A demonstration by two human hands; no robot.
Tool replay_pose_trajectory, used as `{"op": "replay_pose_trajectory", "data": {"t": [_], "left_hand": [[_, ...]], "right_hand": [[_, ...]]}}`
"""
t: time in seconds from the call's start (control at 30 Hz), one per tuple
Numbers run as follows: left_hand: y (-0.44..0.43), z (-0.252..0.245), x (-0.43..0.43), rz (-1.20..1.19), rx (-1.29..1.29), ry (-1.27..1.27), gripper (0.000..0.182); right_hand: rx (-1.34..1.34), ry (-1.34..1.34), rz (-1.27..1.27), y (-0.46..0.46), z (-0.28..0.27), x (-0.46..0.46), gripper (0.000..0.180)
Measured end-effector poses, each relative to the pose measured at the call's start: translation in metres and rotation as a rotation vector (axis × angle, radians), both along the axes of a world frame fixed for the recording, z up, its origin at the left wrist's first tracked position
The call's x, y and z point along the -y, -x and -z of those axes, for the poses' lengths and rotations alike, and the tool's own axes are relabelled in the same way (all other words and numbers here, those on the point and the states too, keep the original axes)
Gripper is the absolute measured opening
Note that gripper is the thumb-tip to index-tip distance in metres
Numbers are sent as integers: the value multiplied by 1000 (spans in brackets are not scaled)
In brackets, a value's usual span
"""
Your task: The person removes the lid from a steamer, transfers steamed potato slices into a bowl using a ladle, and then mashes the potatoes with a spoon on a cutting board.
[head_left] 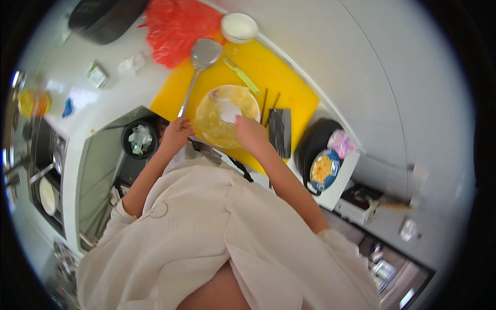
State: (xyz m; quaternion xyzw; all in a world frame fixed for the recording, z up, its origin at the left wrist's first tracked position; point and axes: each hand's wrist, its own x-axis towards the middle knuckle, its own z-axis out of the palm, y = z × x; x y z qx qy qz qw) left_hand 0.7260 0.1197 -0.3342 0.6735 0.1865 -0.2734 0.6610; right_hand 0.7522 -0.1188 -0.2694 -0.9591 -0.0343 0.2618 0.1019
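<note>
A round bowl [254, 101] with a pale rim stands on a yellow cutting board [298, 89], filled with soft, lumpy yellow food [211, 124]. My right hand [252, 133] reaches over the bowl's near right side, gripping a white spoon [229, 112] whose rounded part lies against the food. My left hand [177, 135] is at the board's front left edge, close to the bowl. The handle of a metal wok spatula [206, 53] runs down to those fingers; whether they grip it or only touch it is hidden.
Beyond the bowl lie a green-handled peeler [246, 80], a white bowl [239, 28] and a red plastic bag [178, 27]. Chopsticks [264, 102] and a dark flat block [280, 131] are on the right, near a blue-rimmed food container [325, 170]. An open drawer [100, 155] lies left.
</note>
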Motion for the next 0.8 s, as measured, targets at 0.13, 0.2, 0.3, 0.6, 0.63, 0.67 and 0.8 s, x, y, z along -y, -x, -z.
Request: {"op": "replay_pose_trajectory", "data": {"t": [0.13,0.2,0.3,0.6,0.63,0.67,0.8], "left_hand": [[-6,-8,2,47,-19,-18,43],[-7,-12,2,53,-31,-22,42],[-9,-17,2,53,-49,-36,42],[-13,-20,9,106,-17,-66,42],[-13,-20,9,120,-14,-80,42],[-14,-20,9,98,-30,-61,41],[-11,-21,7,64,-61,-45,40]], "right_hand": [[7,-15,98,-2,-5,-7,28],[-22,-25,96,-1,-15,0,28],[-25,-36,66,4,-24,10,26],[-20,-42,102,-1,-8,-2,21],[-36,-40,84,-2,-12,2,21],[-50,-29,67,-2,-17,7,21],[-83,8,49,5,-26,21,24]]}}
